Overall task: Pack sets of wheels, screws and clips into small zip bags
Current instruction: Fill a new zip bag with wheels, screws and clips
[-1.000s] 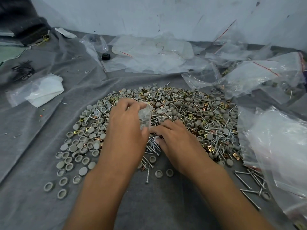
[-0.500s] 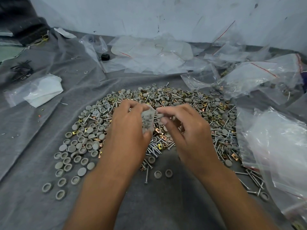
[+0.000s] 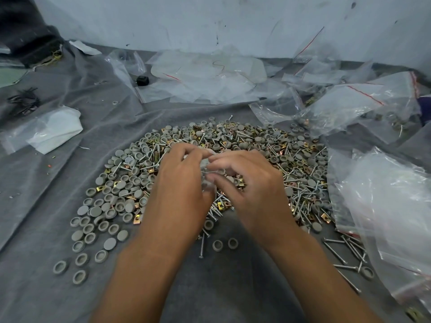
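Note:
A wide heap of grey wheels [image 3: 121, 183], silver screws [image 3: 300, 201] and brass clips [image 3: 222, 203] lies spread on the grey cloth [image 3: 233, 287]. Above the heap's middle, both hands meet on a small clear zip bag [image 3: 206, 170] with parts inside it. My left hand [image 3: 179, 190] grips the bag from the left, fingers curled round it. My right hand [image 3: 254, 185] pinches the bag's top edge from the right. Most of the bag is hidden between the fingers.
Large clear bags [image 3: 387, 201] lie at the right, some holding parts [image 3: 345, 108]. Empty zip bags [image 3: 205, 78] are piled at the back by the wall. A white folded bag [image 3: 53, 129] lies left, with a small black object [image 3: 142, 80] and dark clips [image 3: 23, 101] farther back.
My right hand rose from the heap near the screws to the bag's top and now pinches it. The left hand kept holding the bag, nearly still.

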`<act>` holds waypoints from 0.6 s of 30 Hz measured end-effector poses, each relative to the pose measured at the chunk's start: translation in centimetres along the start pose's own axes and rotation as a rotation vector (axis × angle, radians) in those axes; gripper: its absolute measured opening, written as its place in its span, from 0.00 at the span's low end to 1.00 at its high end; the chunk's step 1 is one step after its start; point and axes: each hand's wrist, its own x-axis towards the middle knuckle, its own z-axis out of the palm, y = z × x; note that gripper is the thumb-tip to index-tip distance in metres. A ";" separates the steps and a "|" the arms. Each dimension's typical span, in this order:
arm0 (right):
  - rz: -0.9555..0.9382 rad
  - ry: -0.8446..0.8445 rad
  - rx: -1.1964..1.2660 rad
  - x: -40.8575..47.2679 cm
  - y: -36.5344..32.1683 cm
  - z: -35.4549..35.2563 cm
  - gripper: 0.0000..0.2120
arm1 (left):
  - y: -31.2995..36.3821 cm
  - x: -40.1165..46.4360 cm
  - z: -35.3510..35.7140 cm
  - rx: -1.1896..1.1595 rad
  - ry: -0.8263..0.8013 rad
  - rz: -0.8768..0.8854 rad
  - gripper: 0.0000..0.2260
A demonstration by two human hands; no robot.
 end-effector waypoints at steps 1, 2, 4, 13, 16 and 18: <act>0.022 0.008 0.018 0.1 0.2 -0.3 0.05 | 0.1 0.0 0.0 -0.001 0.004 -0.005 0.21; 0.055 0.028 0.025 0.2 0.6 -0.6 0.04 | 0.1 0.0 0.0 -0.004 0.008 -0.011 0.22; 0.160 0.005 -0.019 0.6 1.4 -1.3 0.05 | 0.0 -0.1 -0.2 -0.014 0.017 -0.018 0.24; 0.273 -0.479 -0.337 -1.1 3.6 -0.9 0.14 | 0.0 -0.3 -0.7 -0.032 0.015 -0.039 0.25; 0.240 -0.450 -0.359 -1.2 3.6 -0.8 0.09 | -0.1 -0.3 -0.7 -0.021 0.014 -0.043 0.26; 0.257 -0.440 -0.337 -1.4 3.6 -0.8 0.08 | -0.1 -0.3 -0.7 -0.020 0.011 -0.041 0.26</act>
